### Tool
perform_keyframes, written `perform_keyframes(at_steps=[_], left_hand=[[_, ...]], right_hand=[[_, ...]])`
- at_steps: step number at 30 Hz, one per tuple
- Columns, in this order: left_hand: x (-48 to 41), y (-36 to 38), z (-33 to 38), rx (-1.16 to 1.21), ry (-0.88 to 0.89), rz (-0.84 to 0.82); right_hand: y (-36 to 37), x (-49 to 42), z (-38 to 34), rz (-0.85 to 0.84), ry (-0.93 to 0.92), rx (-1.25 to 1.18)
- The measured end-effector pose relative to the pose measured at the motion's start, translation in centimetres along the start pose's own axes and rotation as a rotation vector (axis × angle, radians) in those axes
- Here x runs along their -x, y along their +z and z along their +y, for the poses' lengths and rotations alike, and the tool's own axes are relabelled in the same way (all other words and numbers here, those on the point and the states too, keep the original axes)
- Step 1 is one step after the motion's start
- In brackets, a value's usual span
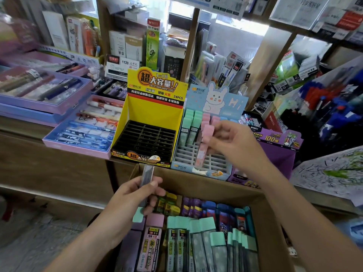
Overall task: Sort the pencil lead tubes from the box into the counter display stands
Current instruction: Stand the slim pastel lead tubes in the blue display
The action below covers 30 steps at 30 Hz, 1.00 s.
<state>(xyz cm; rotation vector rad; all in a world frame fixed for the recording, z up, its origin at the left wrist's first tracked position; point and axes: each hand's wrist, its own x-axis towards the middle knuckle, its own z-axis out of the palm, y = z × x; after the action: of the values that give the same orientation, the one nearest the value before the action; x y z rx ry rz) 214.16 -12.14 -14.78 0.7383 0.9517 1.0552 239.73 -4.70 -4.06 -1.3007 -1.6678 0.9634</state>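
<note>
a pink-capped plastic lead tube (pixel 203 148) is pinched by the right hand (pixel 233 146) over the pale blue bunny stand (pixel 196 170) at the bench's (pixel 25 126) front edge, likely for slotting into a free cell; a grey tube (pixel 146 173) is gripped by the left hand (pixel 133 195) above the cardboard box (pixel 196 183).

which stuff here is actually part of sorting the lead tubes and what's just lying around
Part of the job:
- box of tubes
- grey tube, held in the left hand
- pink tube, held in the right hand
- yellow stand
- blue stand

Just lying about:
- pen tray
- scribbled paper
- green carton on the shelf
</note>
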Motion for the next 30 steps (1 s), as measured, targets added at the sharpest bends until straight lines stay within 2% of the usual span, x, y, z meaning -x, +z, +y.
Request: perform_keyframes(at_steps=[4, 8, 17, 30], left_hand=[[0.0, -0.1, -0.2, -0.011, -0.003, -0.015], [-0.1, -0.3, -0.2, -0.009, -0.012, -0.027], [-0.3, -0.8, -0.5, -0.035, -0.015, -0.053], [-0.4, -0.8, -0.6, -0.036, -0.014, -0.064]], right_hand=[[-1.0, -2.2, -0.6, 0.107, -0.093, 0.181], [-1.0, -3.6, -0.6, 0.102, -0.135, 0.216], [-1.0, -4.9, 0.8, 0.100, -0.191, 0.502], [-1.0, -5.0, 0.3, 0.164, -0.266, 0.611]])
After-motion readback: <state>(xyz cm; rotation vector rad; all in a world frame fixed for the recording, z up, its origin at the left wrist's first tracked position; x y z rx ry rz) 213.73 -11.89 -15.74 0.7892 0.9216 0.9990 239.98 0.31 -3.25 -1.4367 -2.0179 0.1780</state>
